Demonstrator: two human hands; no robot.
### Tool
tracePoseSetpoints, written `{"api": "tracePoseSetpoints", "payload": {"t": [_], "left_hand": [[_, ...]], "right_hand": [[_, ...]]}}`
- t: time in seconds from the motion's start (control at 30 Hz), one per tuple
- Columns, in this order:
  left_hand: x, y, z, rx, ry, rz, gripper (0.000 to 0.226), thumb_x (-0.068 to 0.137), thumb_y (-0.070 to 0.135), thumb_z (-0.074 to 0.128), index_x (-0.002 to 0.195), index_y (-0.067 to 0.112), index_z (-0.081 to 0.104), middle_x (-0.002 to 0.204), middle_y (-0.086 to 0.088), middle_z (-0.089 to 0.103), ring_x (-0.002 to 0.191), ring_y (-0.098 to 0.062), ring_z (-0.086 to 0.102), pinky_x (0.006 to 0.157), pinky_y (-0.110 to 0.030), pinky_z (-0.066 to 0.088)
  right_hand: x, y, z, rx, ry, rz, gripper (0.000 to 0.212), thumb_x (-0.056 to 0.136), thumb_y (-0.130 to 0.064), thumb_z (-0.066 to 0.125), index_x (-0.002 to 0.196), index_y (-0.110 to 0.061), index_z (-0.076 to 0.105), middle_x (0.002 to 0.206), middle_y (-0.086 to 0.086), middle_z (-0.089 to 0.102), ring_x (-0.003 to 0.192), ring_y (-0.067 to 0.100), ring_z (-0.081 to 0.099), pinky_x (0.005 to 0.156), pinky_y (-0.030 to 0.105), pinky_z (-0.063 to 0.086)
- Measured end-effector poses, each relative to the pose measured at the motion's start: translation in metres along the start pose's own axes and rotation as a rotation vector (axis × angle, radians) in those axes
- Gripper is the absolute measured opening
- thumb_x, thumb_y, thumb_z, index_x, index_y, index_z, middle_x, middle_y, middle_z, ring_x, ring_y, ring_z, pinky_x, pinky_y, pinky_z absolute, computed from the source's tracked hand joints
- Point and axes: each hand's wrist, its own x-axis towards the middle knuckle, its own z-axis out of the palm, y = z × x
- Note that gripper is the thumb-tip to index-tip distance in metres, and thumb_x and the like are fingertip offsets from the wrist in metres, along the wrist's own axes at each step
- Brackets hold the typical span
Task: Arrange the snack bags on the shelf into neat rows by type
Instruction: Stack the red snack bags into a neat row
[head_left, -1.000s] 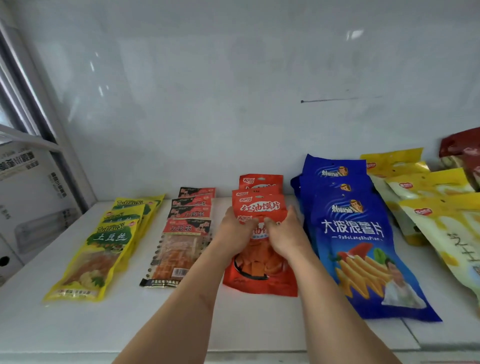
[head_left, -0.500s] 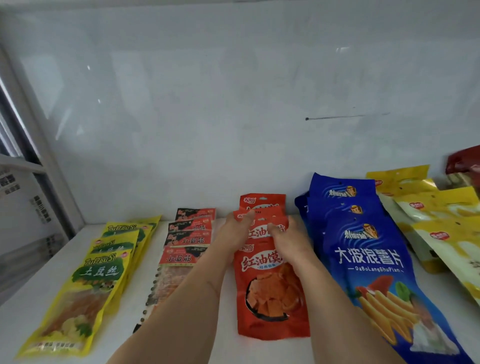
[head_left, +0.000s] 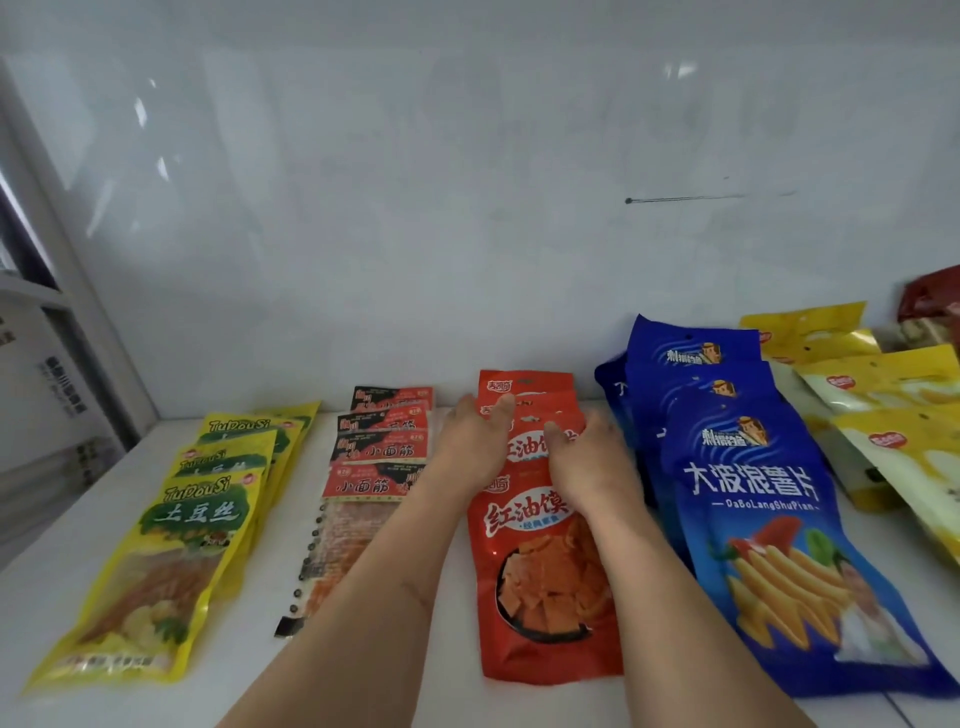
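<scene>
The overlapping row of red snack bags (head_left: 545, 561) runs from the shelf (head_left: 67, 525) front edge toward its back, both hands, left hand (head_left: 475, 441) and right hand (head_left: 587, 457), resting on the middle bags with fingers nearly straight, between the black-red packets (head_left: 374, 467) and blue bags (head_left: 753, 519).

The snack bags are all thin plastic film. The blue bags (head_left: 748, 467) and red bags (head_left: 540, 587) look glossy and smooth, catching light. The yellow bags (head_left: 171, 566) at the shelf's left edge have clear glossy windows. The shelf (head_left: 363, 675) is smooth, matt white; the back wall (head_left: 415, 208) is white and faintly shiny.
</scene>
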Motion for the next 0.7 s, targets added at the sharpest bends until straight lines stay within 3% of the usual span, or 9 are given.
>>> {"api": "tracePoseSetpoints", "payload": {"t": [0.07, 0.17, 0.27, 0.43, 0.57, 0.7], "left_hand": [[-0.008, 0.000, -0.002, 0.078, 0.039, 0.042, 0.063, 0.105, 0.050, 0.035, 0.154, 0.011, 0.028, 0.158, -0.014, 0.032, 0.144, -0.030, 0.035, 0.103, -0.035, 0.040], [-0.034, -0.008, -0.001, 0.242, 0.096, 0.181, 0.057, 0.106, 0.037, 0.038, 0.154, 0.010, 0.024, 0.163, -0.013, 0.022, 0.153, -0.029, 0.012, 0.121, -0.041, 0.018], [-0.074, -0.020, 0.012, 0.483, 0.096, 0.256, 0.060, 0.104, 0.046, 0.032, 0.157, 0.020, 0.020, 0.166, -0.004, 0.016, 0.153, -0.027, 0.006, 0.122, -0.046, 0.014], [-0.114, -0.033, 0.032, 0.780, -0.161, 0.279, 0.092, 0.080, 0.083, -0.004, 0.158, 0.035, 0.004, 0.168, 0.002, -0.010, 0.152, -0.031, -0.019, 0.122, -0.056, -0.006], [-0.105, -0.040, 0.026, 0.822, -0.203, 0.346, 0.083, 0.089, 0.081, 0.013, 0.159, 0.036, 0.001, 0.168, 0.001, -0.014, 0.151, -0.030, -0.023, 0.121, -0.050, -0.007], [-0.097, -0.043, 0.021, 0.864, -0.163, 0.409, 0.083, 0.091, 0.079, 0.019, 0.159, 0.034, 0.000, 0.167, 0.000, -0.016, 0.150, -0.028, -0.027, 0.121, -0.047, -0.009]], "right_hand": [[-0.001, -0.011, -0.006, -0.192, 0.061, -0.096, 0.063, 0.098, -0.056, 0.039, 0.150, -0.021, 0.031, 0.153, 0.007, 0.039, 0.139, 0.030, 0.039, 0.111, 0.050, 0.036], [0.014, -0.033, -0.011, -0.264, 0.013, -0.195, 0.062, 0.101, -0.053, 0.031, 0.154, -0.022, 0.027, 0.159, 0.007, 0.030, 0.145, 0.032, 0.028, 0.115, 0.053, 0.027], [0.034, -0.046, -0.008, -0.339, -0.117, -0.225, 0.063, 0.100, -0.058, 0.028, 0.154, -0.026, 0.032, 0.156, 0.006, 0.034, 0.142, 0.034, 0.031, 0.113, 0.055, 0.028], [0.053, -0.040, 0.004, -0.352, -0.378, -0.116, 0.087, 0.082, -0.086, 0.017, 0.153, -0.036, 0.030, 0.154, 0.007, 0.039, 0.130, 0.035, 0.050, 0.108, 0.055, 0.039], [0.061, -0.037, 0.007, -0.310, -0.455, -0.138, 0.094, 0.076, -0.090, 0.012, 0.140, -0.031, 0.048, 0.118, 0.002, 0.068, 0.099, 0.024, 0.068, 0.100, 0.049, 0.048], [0.058, -0.043, 0.002, -0.326, -0.413, -0.192, 0.093, 0.078, -0.088, 0.008, 0.124, -0.027, 0.061, 0.110, 0.002, 0.070, 0.100, 0.026, 0.066, 0.101, 0.050, 0.046]]}}
